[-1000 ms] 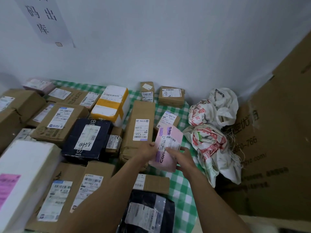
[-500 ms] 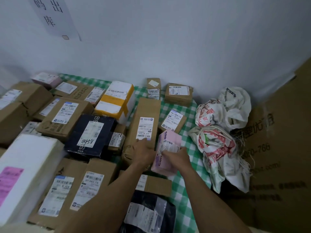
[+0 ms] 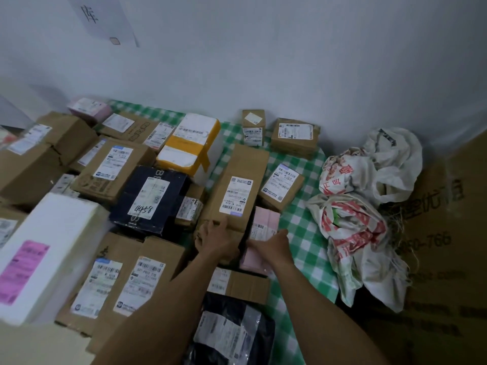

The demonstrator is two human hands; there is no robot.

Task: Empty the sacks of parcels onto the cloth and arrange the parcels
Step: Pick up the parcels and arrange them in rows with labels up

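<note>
- Head view: two hands reach to mid-frame. The left hand (image 3: 217, 239) lies on the near end of a long box (image 3: 237, 191), thumb on top. Whether its fingers grip the box cannot be told.
- The right hand (image 3: 271, 247) lies flat on a pink parcel (image 3: 264, 223), fingers straight.
- This pink parcel lies on the checked cloth (image 3: 303, 233), touching the long box's right side.
- Three crumpled sacks (image 3: 353, 233) are heaped at the right of the frame by the cloth's edge, against a cardboard sheet (image 3: 448, 233).
- A dozen or so brown boxes (image 3: 113, 169) sit packed close across the left and centre.
- There are two dark parcels: a dark box (image 3: 155, 198) left of centre and a dark bag (image 3: 232, 335) at the bottom edge.
- One foam box (image 3: 50, 248) is at lower left, one yellow-taped box (image 3: 195, 146) at upper centre, and a second pink parcel (image 3: 89, 109) at upper left.
- One paper sign (image 3: 105, 19) hangs at top left.
</note>
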